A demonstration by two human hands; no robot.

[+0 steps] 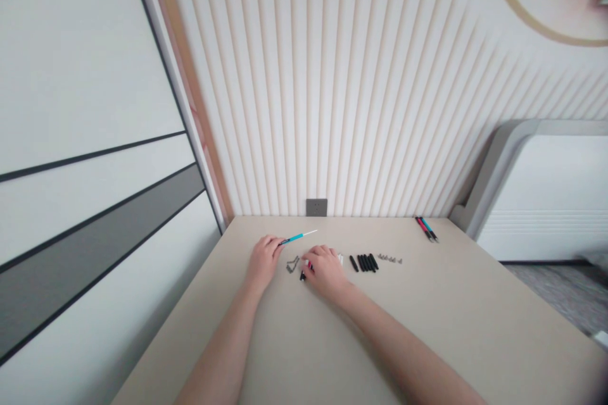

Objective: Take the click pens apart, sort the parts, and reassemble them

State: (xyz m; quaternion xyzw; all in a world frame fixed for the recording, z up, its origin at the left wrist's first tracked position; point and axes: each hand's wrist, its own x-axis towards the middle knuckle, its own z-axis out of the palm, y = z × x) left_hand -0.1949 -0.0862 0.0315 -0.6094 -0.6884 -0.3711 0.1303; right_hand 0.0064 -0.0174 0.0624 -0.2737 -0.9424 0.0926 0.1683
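My left hand [264, 257] is closed on the dark end of a blue pen barrel [295, 238], and a thin white refill sticks out of its far end, pointing right. My right hand [323, 267] is curled down over a group of pen parts. By its thumb, bits of pink and black pen barrels [303, 276] show; what its fingertips grip is hidden. White refills [341, 258] peek out beyond its knuckles. Between the hands lie several grey metallic pen clips [292, 264].
Right of my right hand are several black grips [365, 262] side by side, then a row of small silver tips [389, 259]. Two pens, pink [423, 228] and blue [429, 228], lie at the table's back right. A dark socket [316, 207] is on the ribbed wall.
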